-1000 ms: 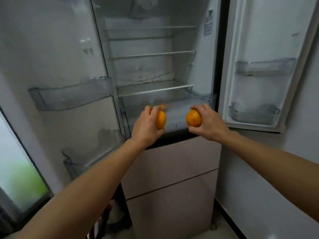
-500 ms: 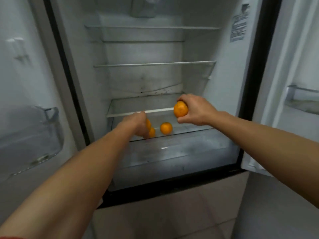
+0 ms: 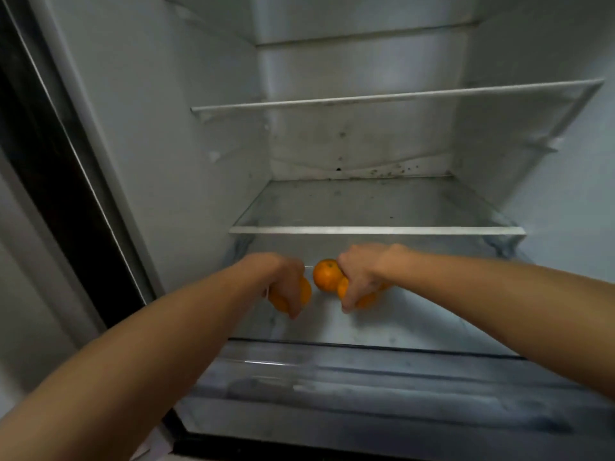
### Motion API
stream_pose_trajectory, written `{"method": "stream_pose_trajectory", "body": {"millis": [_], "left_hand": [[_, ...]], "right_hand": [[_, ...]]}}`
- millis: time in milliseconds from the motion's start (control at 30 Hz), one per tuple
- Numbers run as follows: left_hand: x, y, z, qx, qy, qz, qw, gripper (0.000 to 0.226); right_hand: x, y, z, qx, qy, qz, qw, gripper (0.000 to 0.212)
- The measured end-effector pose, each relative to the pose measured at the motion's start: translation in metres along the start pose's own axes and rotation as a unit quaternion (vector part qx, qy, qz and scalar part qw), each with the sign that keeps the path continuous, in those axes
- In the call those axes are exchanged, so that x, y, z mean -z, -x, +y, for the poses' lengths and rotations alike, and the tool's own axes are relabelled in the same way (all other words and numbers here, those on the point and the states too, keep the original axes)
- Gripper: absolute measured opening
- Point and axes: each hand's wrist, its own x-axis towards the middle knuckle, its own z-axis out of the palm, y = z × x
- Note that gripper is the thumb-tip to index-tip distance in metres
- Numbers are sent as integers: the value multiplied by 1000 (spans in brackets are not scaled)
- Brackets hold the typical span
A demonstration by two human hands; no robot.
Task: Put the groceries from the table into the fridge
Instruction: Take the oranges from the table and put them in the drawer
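- The left hand reaches into the drawer from the front, knuckles up. Its fingers curl down over the left orange and grip it from above.
- The right hand is inside the drawer as well, just to the right of the left hand. Its fingers and thumb wrap round the right orange, which shows below and between them.
- Both held oranges sit low over the drawer's floor, towards its back half. Whether either one touches the floor cannot be told, because the hands cover their undersides.
- The middle orange lies loose in the drawer between the two hands and slightly further back than the held fruit. It sits right against the right hand's fingers, with a narrow gap to the left orange.
- Both bare forearms come in over the drawer's clear front wall, the left from the lower left and the right from the right edge.
- Directly above the drawer is a glass shelf, whose pale front strip runs across just behind the hands.
- Higher above the drawer hangs an upper shelf.
- Behind and above the drawer, the back wall of the fridge shows dark specks near its base.
- Left of the drawer, a dark door seal runs diagonally.
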Motion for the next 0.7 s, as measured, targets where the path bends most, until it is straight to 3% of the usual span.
{"method": "stream_pose_trajectory", "body": {"millis": [300, 433, 700], "left_hand": [[-8, -16, -5, -25, 44, 4, 999, 85], [-4, -4, -7, -56, -1, 80, 995, 77], [-8, 70, -4, -141, 129, 239, 952, 48]], "right_hand": [[-8, -8, 14, 11, -12, 32, 999, 58], [4, 16, 25, -12, -41, 70, 997, 67], [3, 114, 12, -80, -226, 184, 953, 47]]}}
